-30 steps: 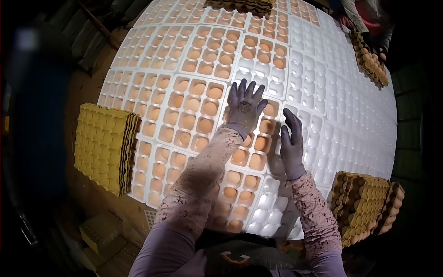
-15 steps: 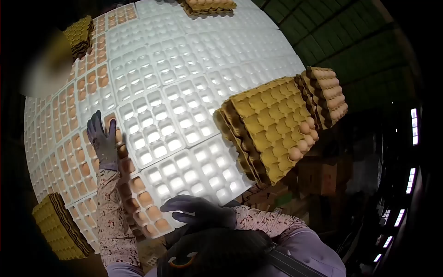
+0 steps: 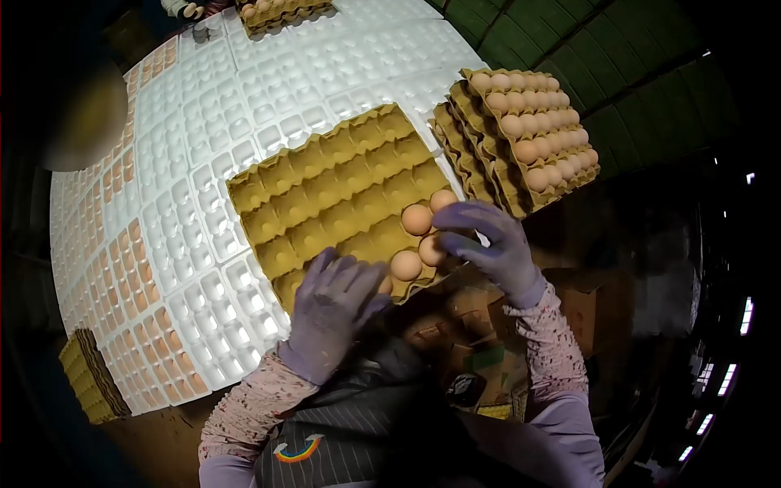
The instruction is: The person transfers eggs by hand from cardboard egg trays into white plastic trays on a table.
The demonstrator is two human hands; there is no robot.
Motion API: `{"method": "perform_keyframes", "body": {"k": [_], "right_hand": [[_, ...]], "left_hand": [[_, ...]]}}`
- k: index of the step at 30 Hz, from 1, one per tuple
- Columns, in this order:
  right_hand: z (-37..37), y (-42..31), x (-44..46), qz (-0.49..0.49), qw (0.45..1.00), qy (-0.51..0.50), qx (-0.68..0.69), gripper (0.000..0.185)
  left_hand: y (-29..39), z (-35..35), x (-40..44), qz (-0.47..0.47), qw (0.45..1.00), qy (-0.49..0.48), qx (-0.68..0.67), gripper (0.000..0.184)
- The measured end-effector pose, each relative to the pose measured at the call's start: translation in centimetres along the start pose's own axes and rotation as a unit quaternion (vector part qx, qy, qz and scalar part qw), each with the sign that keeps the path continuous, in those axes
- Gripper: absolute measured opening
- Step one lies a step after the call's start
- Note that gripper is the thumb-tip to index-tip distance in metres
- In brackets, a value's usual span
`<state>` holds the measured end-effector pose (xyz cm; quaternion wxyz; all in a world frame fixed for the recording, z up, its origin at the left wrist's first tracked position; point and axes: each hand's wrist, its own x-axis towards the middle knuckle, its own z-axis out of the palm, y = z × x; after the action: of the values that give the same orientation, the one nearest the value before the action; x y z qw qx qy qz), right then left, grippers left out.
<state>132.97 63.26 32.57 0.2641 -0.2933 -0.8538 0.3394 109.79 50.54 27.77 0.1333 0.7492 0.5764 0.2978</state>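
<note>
Nearest to me is a dark striped apron (image 3: 350,443) with a small rainbow on it, worn by the person whose two gloved hands I am watching.

The left hand (image 3: 327,307) is at the near edge of a yellow-brown paper tray (image 3: 333,191), its fingers loosely bent and partly spread. An egg is half hidden by its fingertips, and I cannot tell from here whether the hand grips it. The right hand (image 3: 495,244) reaches in over the tray's right edge, partly open, thumb and fingers parted. Its fingertips are right at two eggs there; I cannot make out whether it has hold of either.

I see five eggs (image 3: 417,220) on the paper tray, all gathered toward its near right corner between the hands. The tray lies over white cartons (image 3: 215,321), its near right edge jutting past them.

Low at the right, below the tray, I see cardboard boxes (image 3: 579,309). At the near left stands a stack of paper trays (image 3: 85,378). The white cartons run far out across the scene, and many at the left hold eggs.

Beyond the right hand, a tilted pile of trays (image 3: 476,134) carries rows of eggs on top. At the far end are another egg-topped pile (image 3: 289,18), a person's sleeve (image 3: 173,6) to its left, and a green wall (image 3: 586,49) off to the right.
</note>
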Motion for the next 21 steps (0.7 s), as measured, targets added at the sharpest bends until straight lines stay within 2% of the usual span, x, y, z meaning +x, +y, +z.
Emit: {"method": "perform_keyframes", "body": {"k": [1, 2, 3, 4, 5, 6, 7, 8, 9, 10, 11, 12, 13, 14, 15, 16, 17, 18, 19, 20, 21], "right_hand": [[-0.2, 2.3, 1.1, -0.076, 0.995, -0.019, -0.057, 0.030], [-0.4, 4.6, 2.1, -0.153, 0.982, -0.029, -0.110, 0.031], [0.4, 5.5, 3.2, -0.163, 0.972, -0.076, -0.150, 0.032], [0.8, 6.1, 3.7, -0.171, 0.959, -0.123, -0.189, 0.035], [0.6, 6.6, 3.9, -0.161, 0.965, -0.126, -0.164, 0.037], [0.0, 6.3, 4.1, -0.164, 0.965, -0.125, -0.160, 0.037], [-0.9, 5.5, 4.6, -0.012, 0.993, -0.105, 0.052, 0.035], [-1.9, 5.0, 4.9, 0.142, 0.952, -0.081, 0.258, 0.033], [-3.1, 5.4, 5.3, 0.140, 0.940, -0.051, 0.308, 0.033], [-3.8, 5.5, 5.7, 0.120, 0.969, -0.087, 0.198, 0.035], [-4.5, 5.7, 6.2, 0.094, 0.985, -0.119, 0.087, 0.037], [-5.0, 5.3, 6.5, 0.103, 0.974, -0.197, -0.049, 0.038], [-4.6, 5.6, 6.3, 0.059, 0.943, -0.245, -0.218, 0.038], [-4.2, 7.1, 6.0, -0.010, 0.902, -0.307, -0.304, 0.041], [-4.2, 7.2, 6.1, -0.005, 0.897, -0.314, -0.311, 0.043], [-4.4, 7.1, 6.3, 0.000, 0.892, -0.320, -0.320, 0.045], [-4.9, 7.2, 6.2, 0.000, 0.892, -0.319, -0.319, 0.045], [-5.8, 7.4, 5.7, 0.144, 0.949, -0.268, -0.081, 0.044], [-6.5, 7.6, 5.3, 0.276, 0.927, -0.195, 0.163, 0.043], [-7.0, 7.2, 4.7, 0.313, 0.874, -0.114, 0.353, 0.034], [-7.6, 6.6, 4.1, 0.279, 0.869, -0.100, 0.397, 0.031]], "left_hand": [[-0.2, -1.0, 0.0, -0.025, 0.998, 0.010, -0.056, 0.041], [0.1, -1.8, 0.0, -0.113, 0.974, 0.013, -0.194, 0.042], [1.3, -2.9, 0.4, -0.258, 0.877, 0.062, -0.401, 0.037], [2.2, -3.6, 0.6, -0.381, 0.713, 0.109, -0.578, 0.032], [1.6, -3.7, 1.0, -0.373, 0.627, 0.095, -0.677, 0.028], [1.2, -3.1, 1.7, -0.375, 0.629, 0.098, -0.674, 0.028], [0.9, -2.2, 2.4, -0.215, 0.869, 0.040, -0.443, 0.030], [1.1, -1.5, 3.0, -0.027, 0.988, -0.025, -0.152, 0.031], [4.4, -1.5, 4.5, -0.210, 0.963, -0.077, -0.149, 0.035], [4.6, 1.1, 4.1, -0.140, 0.989, -0.022, 0.053, 0.038], [4.8, 2.1, 4.4, -0.138, 0.984, -0.066, 0.096, 0.039], [4.9, 2.6, 4.6, -0.137, 0.975, -0.109, 0.139, 0.040], [4.7, 2.5, 4.8, -0.139, 0.975, -0.106, 0.141, 0.040], [4.6, 1.5, 5.3, -0.198, 0.966, -0.149, 0.071, 0.039], [4.5, 0.5, 5.5, -0.256, 0.947, -0.193, 0.000, 0.039], [4.5, -0.7, 5.7, -0.256, 0.947, -0.194, 0.001, 0.039], [4.5, -1.9, 5.9, -0.292, 0.927, -0.139, -0.190, 0.041], [4.4, -2.5, 6.2, -0.315, 0.869, -0.079, -0.374, 0.045], [4.2, -2.4, 6.6, -0.311, 0.842, -0.080, -0.433, 0.048], [3.8, -1.9, 7.1, -0.240, 0.878, -0.080, -0.407, 0.047], [4.4, -2.1, 8.0, -0.211, 0.916, -0.107, -0.325, 0.042]]}}
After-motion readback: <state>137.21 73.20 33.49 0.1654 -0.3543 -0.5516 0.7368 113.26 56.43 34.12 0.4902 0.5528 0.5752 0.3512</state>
